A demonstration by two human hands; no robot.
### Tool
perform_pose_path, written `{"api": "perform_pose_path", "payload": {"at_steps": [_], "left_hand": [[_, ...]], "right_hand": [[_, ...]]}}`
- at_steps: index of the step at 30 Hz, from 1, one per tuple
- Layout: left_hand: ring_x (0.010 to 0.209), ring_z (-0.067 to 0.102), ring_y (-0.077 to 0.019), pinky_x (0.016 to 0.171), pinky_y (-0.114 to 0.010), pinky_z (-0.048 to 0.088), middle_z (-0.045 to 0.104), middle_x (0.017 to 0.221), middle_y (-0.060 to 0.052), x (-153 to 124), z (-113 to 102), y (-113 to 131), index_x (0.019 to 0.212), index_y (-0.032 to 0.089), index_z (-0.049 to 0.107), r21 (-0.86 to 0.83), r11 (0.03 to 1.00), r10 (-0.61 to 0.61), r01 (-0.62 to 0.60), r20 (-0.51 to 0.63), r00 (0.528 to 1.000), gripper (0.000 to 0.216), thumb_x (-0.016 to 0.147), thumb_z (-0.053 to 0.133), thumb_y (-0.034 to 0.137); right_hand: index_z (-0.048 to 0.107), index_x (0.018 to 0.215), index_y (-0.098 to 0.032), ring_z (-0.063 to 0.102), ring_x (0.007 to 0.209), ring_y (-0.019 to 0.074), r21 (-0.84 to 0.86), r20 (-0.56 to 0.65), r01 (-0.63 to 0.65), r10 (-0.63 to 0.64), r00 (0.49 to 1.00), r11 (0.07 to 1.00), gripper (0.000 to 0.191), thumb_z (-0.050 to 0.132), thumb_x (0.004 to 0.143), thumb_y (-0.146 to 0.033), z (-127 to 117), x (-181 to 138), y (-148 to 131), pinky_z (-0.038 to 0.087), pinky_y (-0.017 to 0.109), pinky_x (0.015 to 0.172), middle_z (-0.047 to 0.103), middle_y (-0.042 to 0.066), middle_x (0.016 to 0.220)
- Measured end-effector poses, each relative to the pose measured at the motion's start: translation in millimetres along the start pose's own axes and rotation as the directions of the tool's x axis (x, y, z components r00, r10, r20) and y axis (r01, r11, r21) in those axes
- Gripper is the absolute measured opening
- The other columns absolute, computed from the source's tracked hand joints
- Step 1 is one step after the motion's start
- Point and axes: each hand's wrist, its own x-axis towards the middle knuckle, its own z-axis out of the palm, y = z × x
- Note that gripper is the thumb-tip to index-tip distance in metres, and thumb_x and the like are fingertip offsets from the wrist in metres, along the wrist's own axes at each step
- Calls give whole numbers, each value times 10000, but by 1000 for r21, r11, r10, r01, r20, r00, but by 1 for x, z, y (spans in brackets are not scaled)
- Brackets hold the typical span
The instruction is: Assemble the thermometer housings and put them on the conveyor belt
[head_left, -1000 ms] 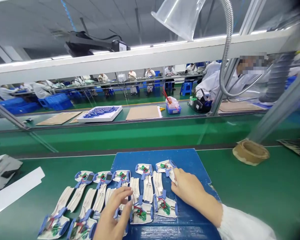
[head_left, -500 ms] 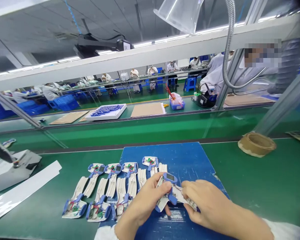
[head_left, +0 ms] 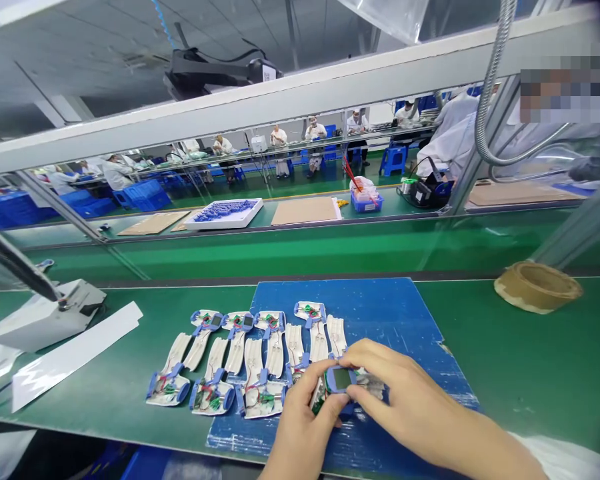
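Note:
Over the blue board (head_left: 380, 307) I hold a white and blue housing half of a handheld device, seemingly a thermometer (head_left: 341, 379). Its grey display in a blue frame faces up, and green circuitry shows at its left side. My left hand (head_left: 305, 413) grips the left edge between thumb and fingers. From the right, my right hand (head_left: 405, 393) pinches the display frame with thumb and forefinger, covering much of the handle. Similar opened housings (head_left: 264, 397) lie in two rows to the left, with red wires and green parts inside.
A tape roll (head_left: 537, 287) rests on the green bench at right. At left are a white device (head_left: 65, 313) and a white strip (head_left: 80, 353). Behind the bench, a white tray (head_left: 225, 215) of blue parts and a blue basket (head_left: 366, 200) stand. Co-workers sit farther back.
My right hand has moved from the handle up to the display frame. The housing has turned so the display faces me more directly. The camera view has shifted slightly.

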Motion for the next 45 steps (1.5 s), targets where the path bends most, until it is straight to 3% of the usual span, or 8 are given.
{"api": "perform_pose_path", "payload": {"at_steps": [5, 10, 14, 20, 30, 34, 37, 45], "left_hand": [[905, 683, -241, 671, -293, 601, 740, 1120, -99, -4, -2, -12, 1249, 259, 721, 121, 992, 30, -27, -27, 999, 368, 914, 688, 408], [981, 701, -259, 696, -315, 637, 721, 1216, -107, -3, -1, -14, 1277, 251, 699, 45, 999, -12, 15, -59, 998, 398, 935, 661, 450], [972, 700, -261, 732, -342, 643, 729, 1222, -102, -1, -2, -15, 1272, 263, 708, 88, 996, -3, 10, -78, 997, 385, 926, 666, 427], [1009, 705, -267, 981, -444, 589, 737, 1228, -102, -1, -4, -21, 1281, 269, 703, 166, 986, 40, -22, -108, 993, 354, 961, 632, 401], [1129, 689, -309, 1055, -476, 533, 739, 1234, -107, 0, -5, -21, 1276, 271, 701, 185, 983, 29, -5, -125, 992, 333, 971, 632, 386], [1201, 668, -322, 1100, -492, 500, 744, 1250, -111, 0, -7, -17, 1284, 265, 696, 235, 972, 34, -12, -90, 995, 332, 980, 624, 376], [1182, 680, -297, 1089, -464, 505, 751, 1259, -92, -1, -8, -11, 1287, 273, 697, 283, 958, 65, -47, -52, 997, 320, 982, 605, 305], [1136, 703, -271, 1016, -400, 531, 774, 1225, -63, -2, -8, 4, 1268, 282, 712, 323, 937, 137, -132, 6, 991, 332, 955, 616, 237]], "right_hand": [[656, 1156, -298, 639, 1076, 197, -46, -24, 55, -56, 998, 997, 225, 516, 1029, -177, 12, -1, 13, 540, 373, 932, 673, 20, 1184], [711, 1089, -277, 689, 1073, 209, -147, -163, 140, -164, 973, 979, 221, 509, 1046, -199, 25, 0, 19, 583, 353, 888, 714, 40, 1219], [715, 1131, -274, 709, 1017, 197, -134, -177, 137, -160, 971, 981, 248, 511, 1027, -178, 27, 4, 17, 602, 322, 825, 732, 44, 1164], [732, 1122, -266, 718, 1034, 201, -146, -194, 141, -168, 967, 979, 254, 519, 1020, -173, 27, 8, 17, 608, 335, 868, 740, 52, 1166], [740, 1097, -285, 712, 1071, 212, -171, -214, 129, -165, 963, 977, 253, 507, 1043, -201, 35, 9, 22, 593, 370, 907, 745, 34, 1195], [722, 1139, -274, 716, 1012, 189, -126, -158, 39, -59, 986, 991, 245, 518, 1027, -197, 26, 15, 17, 573, 325, 853, 755, 26, 1152], [720, 1005, -235, 693, 855, 161, -165, -45, 66, -75, 996, 984, 243, 491, 1023, -155, 13, 24, 11, 523, 295, 750, 746, 12, 979], [624, 793, -181, 513, 635, 146, -422, 127, 405, -389, 912, 811, 293, 471, 1039, -136, -7, 44, 10, 339, 320, 618, 629, 0, 732]]}}
